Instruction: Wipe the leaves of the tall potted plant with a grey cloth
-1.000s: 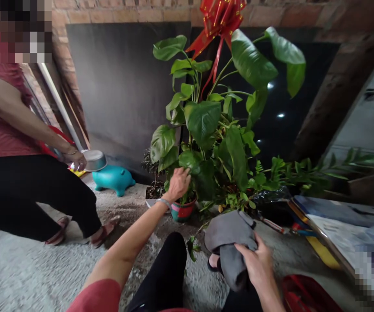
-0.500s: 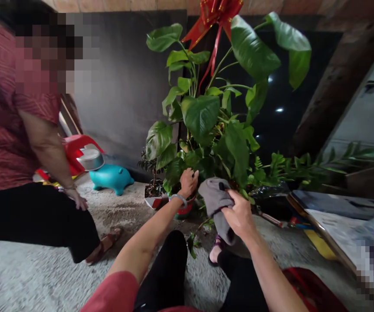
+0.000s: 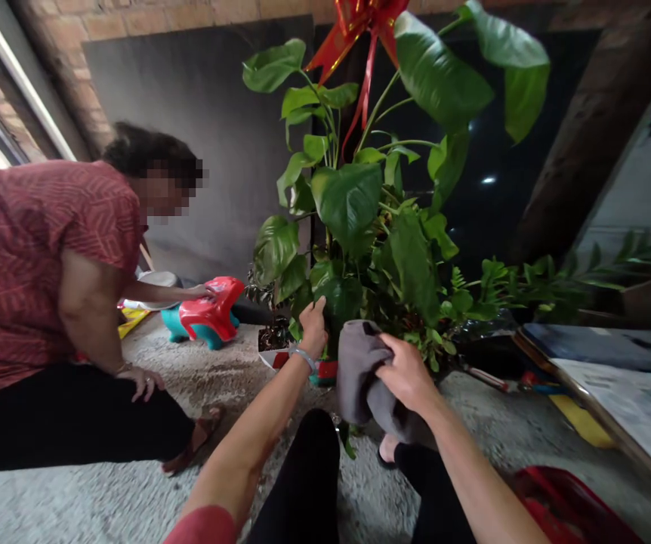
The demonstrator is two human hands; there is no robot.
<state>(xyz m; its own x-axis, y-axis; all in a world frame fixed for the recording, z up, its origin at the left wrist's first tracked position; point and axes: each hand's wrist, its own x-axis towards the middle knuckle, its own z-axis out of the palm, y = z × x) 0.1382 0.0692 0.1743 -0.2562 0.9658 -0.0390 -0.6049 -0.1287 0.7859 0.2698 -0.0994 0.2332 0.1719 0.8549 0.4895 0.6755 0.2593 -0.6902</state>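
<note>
Right hand (image 3: 408, 374) at one o'clock, clamped on the grey cloth (image 3: 356, 370); left hand (image 3: 313, 329) apart from it, twelve o'clock, right at the leafy plant (image 3: 348, 200). Pinching a leaf? Can't tell! Best support foliage from beneath, I'd judge, cloth pressing lightly. Rough concrete floor (image 3: 76, 506) below, co-worker (image 3: 36, 264) stooping at ten, brick wall (image 3: 178, 15) behind, eleven.

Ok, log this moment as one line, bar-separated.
left hand: at lower leaves of potted plant | right hand: holding grey cloth | co-worker: bent over, one hand at red piece on teal animal figure
</note>
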